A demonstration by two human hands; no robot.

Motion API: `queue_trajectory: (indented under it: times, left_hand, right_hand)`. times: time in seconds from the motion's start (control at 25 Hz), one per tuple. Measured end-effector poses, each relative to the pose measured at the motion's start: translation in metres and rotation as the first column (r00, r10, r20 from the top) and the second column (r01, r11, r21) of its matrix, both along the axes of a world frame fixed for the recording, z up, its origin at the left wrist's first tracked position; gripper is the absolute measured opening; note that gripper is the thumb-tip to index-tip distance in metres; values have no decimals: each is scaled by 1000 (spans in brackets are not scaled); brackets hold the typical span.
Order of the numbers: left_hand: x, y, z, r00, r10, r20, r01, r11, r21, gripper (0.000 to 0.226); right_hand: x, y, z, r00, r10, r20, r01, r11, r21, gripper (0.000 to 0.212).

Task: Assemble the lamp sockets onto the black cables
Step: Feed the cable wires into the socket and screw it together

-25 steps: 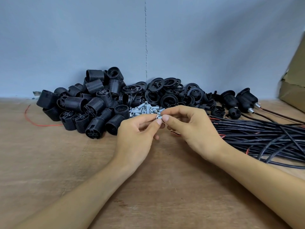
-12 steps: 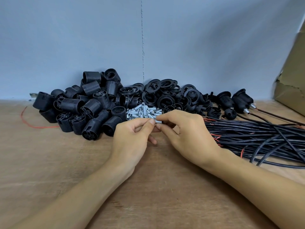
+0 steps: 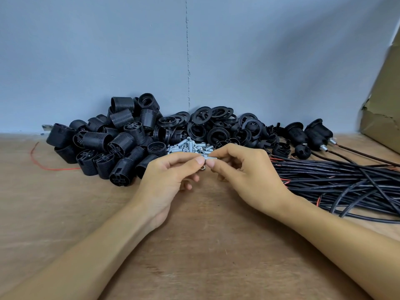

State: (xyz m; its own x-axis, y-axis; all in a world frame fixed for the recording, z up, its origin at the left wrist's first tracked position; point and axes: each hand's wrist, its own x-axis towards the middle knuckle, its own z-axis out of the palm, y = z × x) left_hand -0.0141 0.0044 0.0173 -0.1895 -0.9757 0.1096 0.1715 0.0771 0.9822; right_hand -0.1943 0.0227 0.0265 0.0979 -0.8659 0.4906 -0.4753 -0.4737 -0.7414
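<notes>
The left hand and right hand are pinching a small metal tube.
Piled lamp sockets are lying on the counter's left, black cables on its right.

Soft, even, fairly bright light; faint shadows under the forearms on the brown wooden tabletop; wide-angle bending at the edges; sharp focus.

The left hand and right hand are bare, with short, plain thumbnails. The left forearm, lower left, and the right forearm, lower right, are bare to the frame's edge.
</notes>
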Motion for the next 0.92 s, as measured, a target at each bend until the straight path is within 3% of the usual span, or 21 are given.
queue_trajectory:
  times: [0.12, 0.28, 0.4, 0.48, 0.6, 0.84, 0.92]
  left_hand:
    - [1, -2, -3, 1000, -11, -12, 11, 1000, -18, 31]
    - [-2, -2, -7, 999, 37, 39, -35, 997, -71, 19]
    - [-3, 0, -9, 988, 106, 113, -88, 984, -156, 20]
    - [-3, 1, -9, 979, 146, 144, -114, 971, -211, 20]
    - [-2, 1, -8, 976, 155, 151, -114, 962, -249, 23]
    - [-4, 4, -7, 980, 127, 153, -81, 958, -275, 27]
    - [-5, 4, -8, 984, 122, 127, -85, 961, -264, 26]
  right_hand:
    - [0, 0, 2, 1000, 9, 19, -11, 997, 71, 11]
    - [-2, -3, 3, 999, 15, 43, -22, 984, 176, 9]
    - [1, -5, 4, 945, 20, 326, -137, 930, 341, 12]
    - [1, -5, 6, 909, 27, 415, -204, 898, 390, 16]
    - [2, -3, 7, 915, 39, 402, -229, 870, 436, 22]
    - [5, -3, 9, 951, -1, 311, -163, 850, 502, 53]
    - [3, -4, 10, 938, 5, 346, -186, 851, 491, 51]
